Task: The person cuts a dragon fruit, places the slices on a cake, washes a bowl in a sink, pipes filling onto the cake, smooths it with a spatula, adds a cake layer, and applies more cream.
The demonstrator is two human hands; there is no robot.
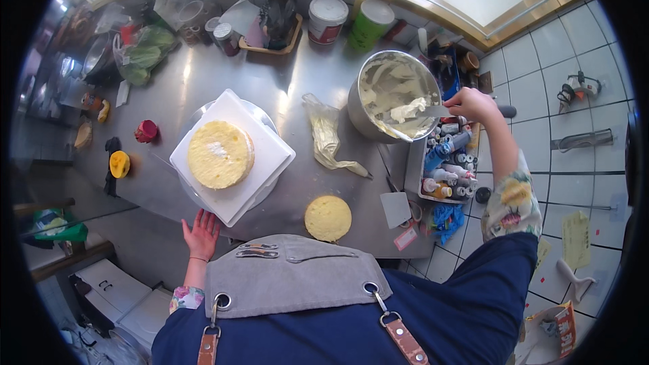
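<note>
My right hand (473, 105) is closed around a spatula (437, 111) with a dark handle, over the rim of a metal mixing bowl (354, 105). A lump of pale cream (408, 109) sits on the blade, and more cream coats the bowl's inside. My left hand (201, 233) is open, palm up and fingers spread, at the near edge of a round turntable (253, 206). On the turntable lies a white square board (269, 155) bearing a round yellow sponge cake (218, 154) with a small white patch on top.
A filled piping bag (326, 134) and a second sponge round (328, 218) lie on the steel table (291, 196). To the right are a scraper (395, 209), scissors (415, 212) and a box of small bottles (449, 162). Tubs (328, 20) line the back.
</note>
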